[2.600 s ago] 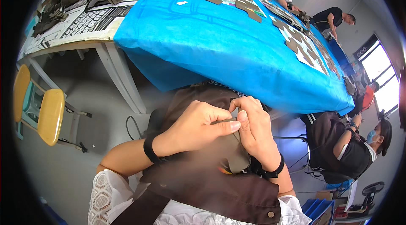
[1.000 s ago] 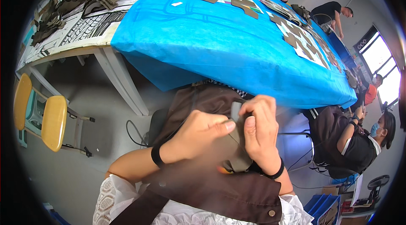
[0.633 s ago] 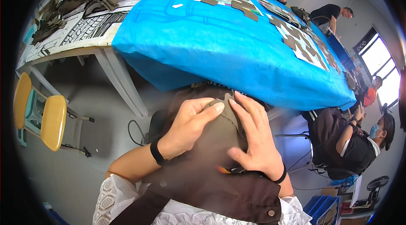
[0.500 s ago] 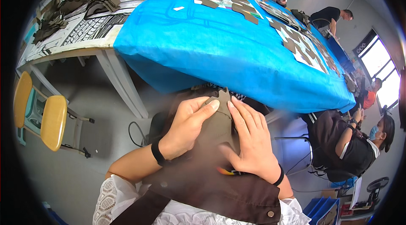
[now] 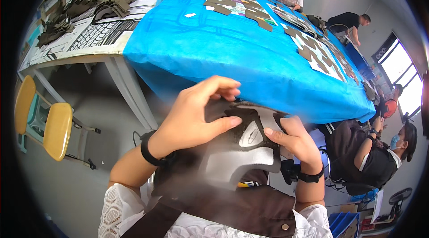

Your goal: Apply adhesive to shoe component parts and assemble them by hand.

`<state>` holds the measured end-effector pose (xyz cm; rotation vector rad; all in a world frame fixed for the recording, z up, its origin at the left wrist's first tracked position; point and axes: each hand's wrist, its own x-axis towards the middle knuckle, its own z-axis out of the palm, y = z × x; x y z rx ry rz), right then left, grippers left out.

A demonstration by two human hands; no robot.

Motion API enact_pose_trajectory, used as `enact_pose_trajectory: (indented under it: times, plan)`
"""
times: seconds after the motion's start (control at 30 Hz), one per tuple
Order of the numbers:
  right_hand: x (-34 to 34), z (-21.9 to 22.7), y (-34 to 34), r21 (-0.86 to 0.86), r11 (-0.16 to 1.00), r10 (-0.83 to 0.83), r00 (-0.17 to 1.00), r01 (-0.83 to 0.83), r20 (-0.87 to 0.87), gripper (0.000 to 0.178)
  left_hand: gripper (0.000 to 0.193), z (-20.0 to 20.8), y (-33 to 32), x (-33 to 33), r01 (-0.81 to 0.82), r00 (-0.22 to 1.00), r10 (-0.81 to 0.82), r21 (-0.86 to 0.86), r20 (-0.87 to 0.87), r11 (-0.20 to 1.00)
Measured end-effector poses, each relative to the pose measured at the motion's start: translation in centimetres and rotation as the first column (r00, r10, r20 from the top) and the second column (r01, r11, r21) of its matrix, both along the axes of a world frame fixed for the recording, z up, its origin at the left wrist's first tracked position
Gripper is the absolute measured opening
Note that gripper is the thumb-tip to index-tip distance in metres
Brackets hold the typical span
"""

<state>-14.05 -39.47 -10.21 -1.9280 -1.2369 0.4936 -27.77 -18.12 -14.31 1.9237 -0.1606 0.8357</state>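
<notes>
A piece that looks like a shoe upper (image 5: 225,164) lies over my lap, its pale grey inner face turned up. A dark brown patch (image 5: 241,119) near its top surrounds a small whitish area. My right hand (image 5: 298,142) grips the right edge, with the thumb on the pale side and the other fingers mostly hidden beneath. At the upper left, my left hand (image 5: 190,115) is spread, the thumb extended along the dark patch and the fingers bent above the far edge. A gap shows between that thumb and those fingers.
A table with a blue cover (image 5: 214,54) spans the front, bearing sheets with brown cut pieces (image 5: 257,12). Piled brown pieces (image 5: 111,7) lie on the white table (image 5: 111,50) at left. A yellow chair (image 5: 57,130) stands left; a seated person (image 5: 362,157) is close on the right.
The piece has been turned and opened out, so its pale inner face shows instead of the brown side. My left hand has risen and spread; my right hand has moved to the right edge.
</notes>
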Motion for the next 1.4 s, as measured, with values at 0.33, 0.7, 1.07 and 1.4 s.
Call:
enact_pose_trajectory:
  times: [0.33, 0.7, 1.07, 1.4]
  plan:
    - [-0.3, -1.2, 0.5, 0.004, 1.000, -0.005, 0.997, 0.006, -0.078, 0.029, 0.025, -2.6, -1.5, 2.1, 0.148, 0.935, -0.271, -0.443, -0.228, 0.884]
    - [1.5, -2.0, 2.0, -0.068, 0.992, 0.120, 0.946, -0.105, 0.301, 0.035, 0.020, -2.9, -1.1, 2.2, 0.116, 0.861, -0.307, -0.431, -0.406, 0.895]
    - [-0.2, -2.9, 1.8, 0.081, 0.996, 0.069, 0.919, -0.040, -0.389, 0.039, 0.023, -3.2, -1.8, 2.3, 0.169, 0.840, -0.405, -0.536, -0.360, 0.827]
    - [1.0, -4.6, 1.3, 0.077, 0.996, 0.071, 0.916, -0.044, -0.395, 0.017, 0.014, -3.5, -1.8, 3.0, 0.237, 0.834, -0.524, -0.746, -0.173, 0.623]
